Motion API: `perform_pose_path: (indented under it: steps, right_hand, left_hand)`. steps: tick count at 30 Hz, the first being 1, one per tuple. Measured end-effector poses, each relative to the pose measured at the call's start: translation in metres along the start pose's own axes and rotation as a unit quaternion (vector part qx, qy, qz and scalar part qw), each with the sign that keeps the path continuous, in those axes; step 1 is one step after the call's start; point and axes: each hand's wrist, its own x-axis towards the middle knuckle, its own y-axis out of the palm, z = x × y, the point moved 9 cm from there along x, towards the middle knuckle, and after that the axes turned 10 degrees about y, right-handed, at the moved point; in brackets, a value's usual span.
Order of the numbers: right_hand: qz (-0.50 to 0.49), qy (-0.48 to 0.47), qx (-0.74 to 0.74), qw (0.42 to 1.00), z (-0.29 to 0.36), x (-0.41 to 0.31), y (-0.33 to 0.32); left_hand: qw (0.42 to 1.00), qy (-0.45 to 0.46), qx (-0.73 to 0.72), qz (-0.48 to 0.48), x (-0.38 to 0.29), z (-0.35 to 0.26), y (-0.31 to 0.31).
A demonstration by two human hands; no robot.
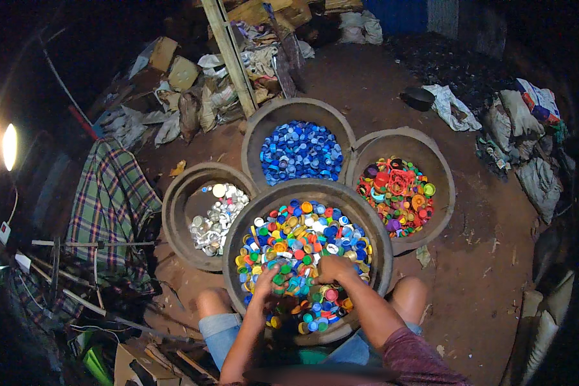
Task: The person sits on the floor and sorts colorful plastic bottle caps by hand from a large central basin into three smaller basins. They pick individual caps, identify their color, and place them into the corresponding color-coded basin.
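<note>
A large round basin (232, 227) of mixed-colour plastic bottle caps (289, 236) sits between my knees. My left hand (268, 283) is low over its left half, thumb and fingers curled around a few green and teal caps (281, 279). To the right, my right hand (337, 269) reaches into the pile with its knuckles up; its fingertips are hidden among the caps, so its grip is unclear. Behind stands a basin (251, 140) of blue caps (301, 152). A basin (173, 212) at left holds white and clear caps (217, 222); one (444, 193) at right holds mostly red, orange and green pieces (400, 193).
A wooden post (231, 58) rises behind the basins, near heaped sacks and cartons (183, 72). Plaid cloth (111, 193) hangs at left by a bright lamp (9, 147). More sacks (521, 116) lie at right on the earthen floor (482, 251). An opened cardboard box (140, 366) is at lower left.
</note>
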Motion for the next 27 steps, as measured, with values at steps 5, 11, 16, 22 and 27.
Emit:
perform_pose_path:
  steps: [5, 11, 16, 22, 27]
  right_hand:
    - [0.083, -0.028, 0.093, 0.992, 0.012, 0.001, 0.001]
    - [0.299, -0.170, 0.730, 0.591, 0.058, -0.023, -0.005]
    - [0.368, -0.048, 0.785, 0.496, 0.081, -0.031, 0.037]
    - [0.392, -0.033, 0.794, 0.464, 0.086, -0.037, 0.049]
    - [0.411, -0.051, 0.786, 0.458, 0.085, -0.032, 0.054]
  left_hand:
    - [0.959, -0.094, -0.249, 0.094, -0.026, 0.008, -0.010]
    - [0.946, -0.066, -0.296, 0.114, -0.032, -0.007, 0.011]
    - [0.950, 0.155, 0.237, 0.131, -0.045, -0.058, 0.054]
    - [0.844, 0.228, 0.473, 0.113, -0.067, -0.091, 0.093]
    - [0.745, 0.404, 0.505, 0.167, -0.094, -0.114, 0.116]
